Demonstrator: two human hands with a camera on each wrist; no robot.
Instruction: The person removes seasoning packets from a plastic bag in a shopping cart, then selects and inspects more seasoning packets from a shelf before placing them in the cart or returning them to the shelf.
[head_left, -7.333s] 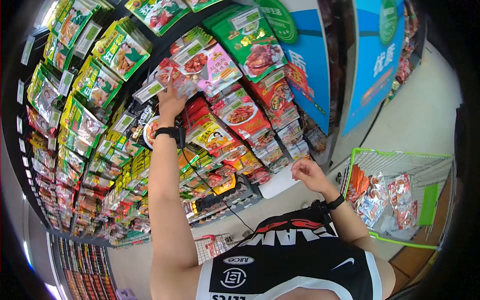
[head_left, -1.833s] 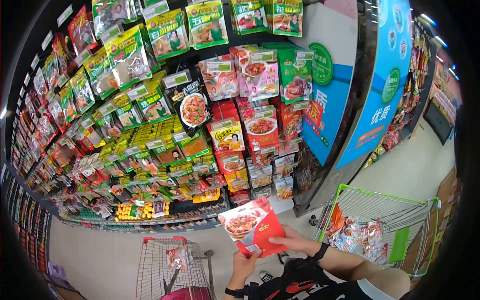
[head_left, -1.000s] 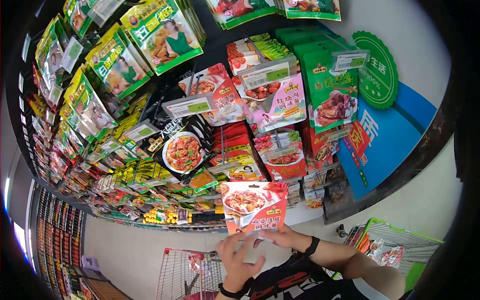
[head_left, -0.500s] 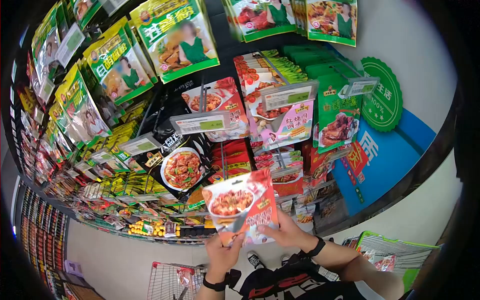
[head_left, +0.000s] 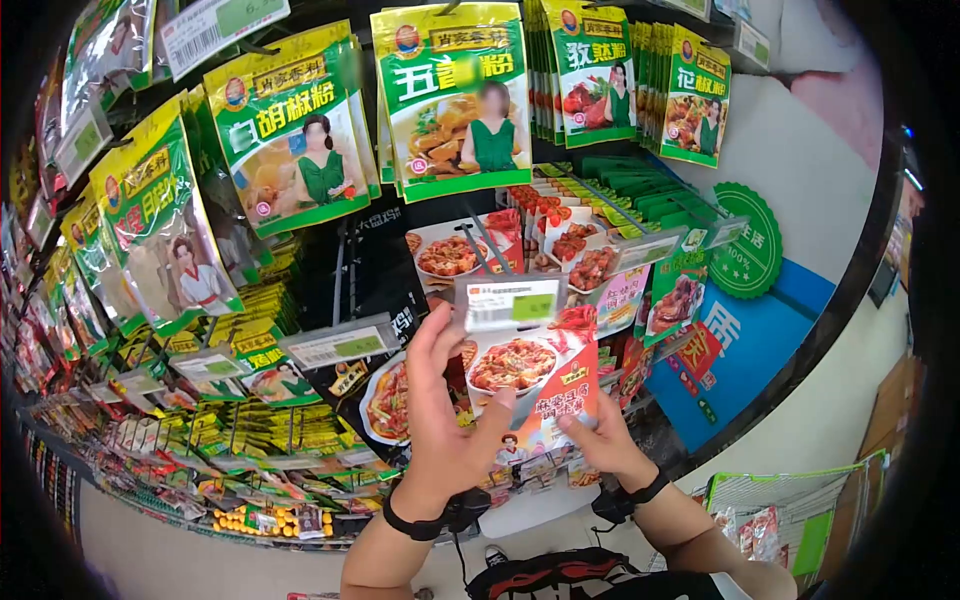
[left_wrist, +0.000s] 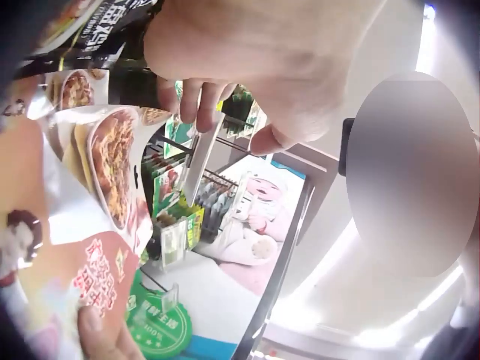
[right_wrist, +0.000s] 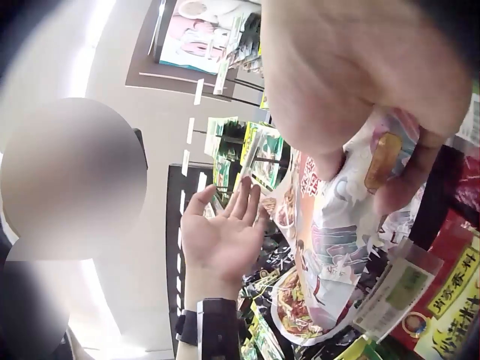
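My right hand (head_left: pixel 612 445) pinches a seasoning sauce packet (head_left: pixel 560 395) by its lower right corner, thumb on the front. The packet is white and red, with a bowl of food pictured on it. It is upright just below a price tag (head_left: pixel 505 303), in front of similar hanging packets (head_left: pixel 455 255). My left hand (head_left: pixel 445 425) is raised at the packet's left side, its thumb overlapping the packet in the head view. Its fingertips are right at the tag's left edge. In the right wrist view the left hand (right_wrist: pixel 225 240) shows an open palm with fingers spread.
Yellow-green spice packets (head_left: pixel 455 110) hang above on hooks. A black packet (head_left: pixel 385 395) hangs to the left, and green packets (head_left: pixel 675 290) to the right. A blue display panel (head_left: pixel 740 350) borders the shelf. A green-rimmed shopping cart (head_left: pixel 800 510) stands at lower right.
The left hand reached to the hooks earlier; both hands then held the packet low and turned it. Now the packet is up at the hooks, and the left hand has let go and risen.
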